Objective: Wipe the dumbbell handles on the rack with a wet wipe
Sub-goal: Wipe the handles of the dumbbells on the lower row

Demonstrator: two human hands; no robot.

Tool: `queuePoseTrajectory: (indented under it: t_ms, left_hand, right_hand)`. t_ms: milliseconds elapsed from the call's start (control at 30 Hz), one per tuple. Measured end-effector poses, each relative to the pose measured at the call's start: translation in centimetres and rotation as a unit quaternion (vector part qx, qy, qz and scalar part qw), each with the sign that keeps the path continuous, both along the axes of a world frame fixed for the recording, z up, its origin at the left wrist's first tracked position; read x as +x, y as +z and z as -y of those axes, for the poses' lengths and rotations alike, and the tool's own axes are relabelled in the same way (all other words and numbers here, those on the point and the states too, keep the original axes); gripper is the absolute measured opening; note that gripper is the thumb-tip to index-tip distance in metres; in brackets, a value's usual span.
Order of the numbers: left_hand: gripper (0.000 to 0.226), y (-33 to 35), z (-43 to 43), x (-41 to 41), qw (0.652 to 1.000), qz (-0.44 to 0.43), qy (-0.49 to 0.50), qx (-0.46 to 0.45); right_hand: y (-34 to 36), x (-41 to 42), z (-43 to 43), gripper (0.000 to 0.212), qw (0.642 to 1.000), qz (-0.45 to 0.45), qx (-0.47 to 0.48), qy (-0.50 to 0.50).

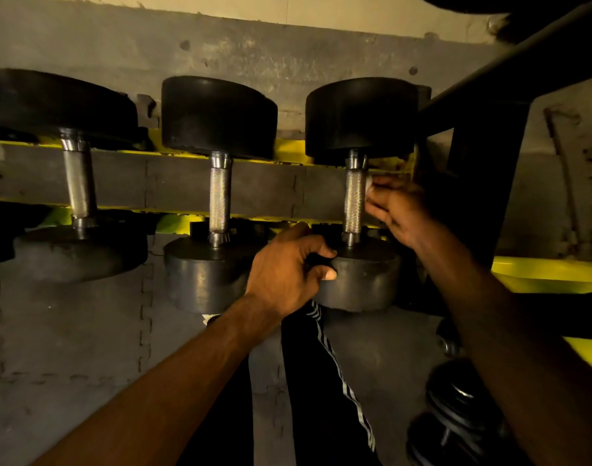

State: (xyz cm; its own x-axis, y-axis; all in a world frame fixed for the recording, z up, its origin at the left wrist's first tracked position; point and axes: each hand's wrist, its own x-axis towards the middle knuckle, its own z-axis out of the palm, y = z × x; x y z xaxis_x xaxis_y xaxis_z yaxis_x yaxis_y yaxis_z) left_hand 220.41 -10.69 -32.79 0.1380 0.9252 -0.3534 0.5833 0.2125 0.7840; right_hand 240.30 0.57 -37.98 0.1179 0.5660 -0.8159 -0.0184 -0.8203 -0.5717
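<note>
The right hand [397, 210], blurred, pinches the wet wipe [368, 189] against the right side of the knurled handle [353, 203] of the dumbbell at the rack's right end. The left hand [288, 270] is curled round the rim of that dumbbell's near head [365, 277]. The wipe looks likely to snag or shred on the knurling or miss the handle's hidden side, and the dumbbell could roll on the yellow rack [288, 153] rails if the left grip slackens. Three dumbbells, so three handles, with the middle handle [219, 200] and the left-end handle [79, 183] untouched; one wipe; two hands.
</note>
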Motion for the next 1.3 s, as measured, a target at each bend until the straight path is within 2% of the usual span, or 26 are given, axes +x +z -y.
queuePoseTrajectory:
  t_ms: [133,233,267,367,433,567,633,733,867,1000,1133,1300]
  left_hand:
    - [0.024,-0.2,0.0,0.1,1.0,-0.004,-0.005,-0.002]
    - [0.024,-0.2,0.0,0.1,1.0,-0.003,-0.006,-0.003]
    - [0.024,-0.2,0.0,0.0,1.0,-0.005,-0.006,-0.004]
    - [0.024,-0.2,0.0,0.0,1.0,-0.002,0.001,-0.009]
    - [0.025,-0.1,-0.1,0.1,1.0,-0.003,0.004,-0.018]
    - [0.027,0.5,-0.3,0.1,0.999,-0.02,-0.001,-0.041]
    - [0.028,1.0,-0.4,0.3,0.998,-0.028,-0.009,-0.054]
    - [0.029,1.6,-0.3,0.3,0.996,-0.047,-0.016,-0.079]
    - [0.032,2.9,0.2,0.5,0.988,-0.075,-0.026,-0.133]
    - [0.031,7.2,2.0,-0.9,0.984,-0.039,0.039,-0.167]
    - [0.027,13.1,5.5,-4.4,0.978,0.008,0.121,-0.167]
    - [0.02,21.0,12.6,-10.8,0.97,0.031,0.205,-0.124]
  right_hand:
    - [-0.1,1.9,0.2,0.033,0.989,-0.029,-0.078,0.12]
    - [-0.3,1.1,-1.2,0.032,0.983,-0.069,-0.064,0.16]
    - [-0.5,0.5,-1.8,0.036,0.984,-0.089,-0.057,0.143]
    - [-1.7,-0.8,-2.9,0.043,0.97,-0.225,-0.092,-0.02]
    - [-2.1,-0.3,-2.4,0.038,0.959,-0.251,-0.13,-0.028]
    - [-2.3,1.6,-0.3,0.042,0.962,-0.209,-0.158,0.073]
    - [-1.7,1.7,0.0,0.04,0.971,-0.158,-0.147,0.101]
    - [-0.3,1.4,1.2,0.034,0.985,-0.052,-0.116,0.119]
    - [2.8,1.8,3.0,0.019,0.99,0.022,-0.079,0.111]
    - [10.1,0.1,4.9,0.019,0.996,0.013,-0.022,0.084]
    - [17.5,-4.5,8.5,0.021,0.993,-0.025,-0.015,0.116]
    - [25.3,-11.8,14.4,0.018,0.979,-0.061,-0.006,0.192]
